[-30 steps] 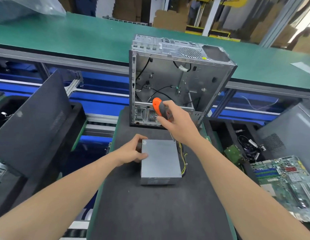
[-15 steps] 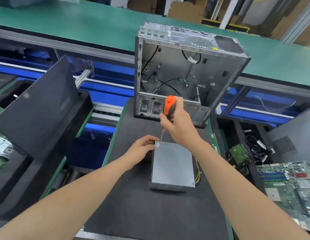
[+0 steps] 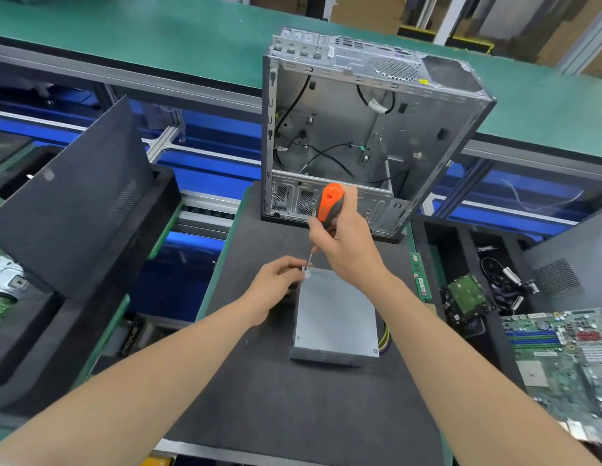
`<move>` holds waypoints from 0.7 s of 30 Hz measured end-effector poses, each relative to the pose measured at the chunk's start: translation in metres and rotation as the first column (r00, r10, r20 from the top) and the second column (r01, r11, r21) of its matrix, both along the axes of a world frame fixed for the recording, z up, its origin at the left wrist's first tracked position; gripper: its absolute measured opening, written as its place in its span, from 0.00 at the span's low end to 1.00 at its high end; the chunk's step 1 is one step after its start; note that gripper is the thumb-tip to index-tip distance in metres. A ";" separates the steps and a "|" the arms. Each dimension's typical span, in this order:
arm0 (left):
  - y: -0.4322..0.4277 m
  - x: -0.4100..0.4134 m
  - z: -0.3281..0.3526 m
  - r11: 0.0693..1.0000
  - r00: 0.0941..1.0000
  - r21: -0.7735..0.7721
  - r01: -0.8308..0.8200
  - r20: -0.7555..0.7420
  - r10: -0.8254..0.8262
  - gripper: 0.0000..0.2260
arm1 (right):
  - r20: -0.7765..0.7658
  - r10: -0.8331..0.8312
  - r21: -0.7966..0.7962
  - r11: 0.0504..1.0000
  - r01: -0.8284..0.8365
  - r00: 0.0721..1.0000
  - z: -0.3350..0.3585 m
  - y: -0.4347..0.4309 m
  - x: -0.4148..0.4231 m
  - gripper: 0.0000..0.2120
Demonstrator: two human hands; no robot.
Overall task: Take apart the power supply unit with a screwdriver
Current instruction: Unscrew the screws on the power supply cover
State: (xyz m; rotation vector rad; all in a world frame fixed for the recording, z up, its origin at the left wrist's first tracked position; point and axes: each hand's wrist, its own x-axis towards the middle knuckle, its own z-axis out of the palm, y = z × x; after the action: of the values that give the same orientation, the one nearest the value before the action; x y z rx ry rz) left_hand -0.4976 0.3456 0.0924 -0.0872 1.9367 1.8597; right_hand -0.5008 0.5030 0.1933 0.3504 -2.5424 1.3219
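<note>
Grey metal box-shaped power supply unit (image 3: pixel 335 317) lies flat on the dark foam mat (image 3: pixel 293 405), in front of the open silver computer case (image 3: pixel 367 129). Right hand (image 3: pixel 346 245) grips the orange-and-grey-handled screwdriver (image 3: pixel 328 206), tip at the unit's far-left corner. Left hand (image 3: pixel 276 287) curls around that same corner, fingers beside the tip. Green circuit board (image 3: pixel 568 361) lies at right.

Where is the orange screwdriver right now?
Centre of the head view: the right hand grips the screwdriver in front of the computer case, its tip at the far left corner of the power supply unit, beside the left hand.
</note>
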 end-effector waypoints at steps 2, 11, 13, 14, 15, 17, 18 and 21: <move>-0.001 0.000 0.000 1.000 1.000 0.008 0.012 0.020 -0.012 0.11 | 0.007 0.000 0.003 1.000 0.000 1.000 -0.003 -0.001 0.000 0.15; -0.004 0.000 -0.001 0.998 0.997 0.025 0.054 0.062 -0.055 0.14 | 0.016 -0.012 0.005 1.000 0.012 1.000 -0.006 0.000 0.002 0.15; -0.004 0.000 -0.002 0.998 0.996 0.026 0.049 0.068 -0.051 0.15 | 0.009 -0.012 0.006 1.000 0.012 1.000 -0.007 -0.001 0.002 0.15; -0.004 0.000 -0.002 0.998 0.996 0.025 0.050 0.068 -0.052 0.15 | 0.006 -0.013 0.007 1.000 0.013 1.000 -0.007 -0.001 0.002 0.15; -0.004 0.000 -0.002 0.998 0.996 0.027 0.052 0.067 -0.054 0.15 | 0.003 -0.014 0.007 1.000 0.014 1.000 -0.008 -0.001 0.002 0.15; -0.005 0.001 -0.002 0.998 0.996 0.033 0.058 0.065 -0.060 0.16 | -0.003 -0.014 0.001 1.000 0.014 1.000 -0.008 -0.001 0.003 0.15; -0.006 0.001 -0.003 0.997 0.996 0.035 0.064 0.064 -0.067 0.17 | -0.005 -0.014 -0.006 1.000 0.014 1.000 -0.008 -0.001 0.003 0.15; -0.007 0.001 -0.004 0.997 0.995 0.032 0.076 0.060 -0.078 0.21 | -0.014 -0.020 -0.011 1.000 0.020 1.000 -0.007 0.001 0.003 0.14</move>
State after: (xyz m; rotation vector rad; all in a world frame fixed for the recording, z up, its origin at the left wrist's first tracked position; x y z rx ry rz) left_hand -0.4963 0.3382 0.0884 -0.0583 1.8454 1.8138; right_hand -0.4982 0.5042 0.1864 0.3304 -2.5190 1.3211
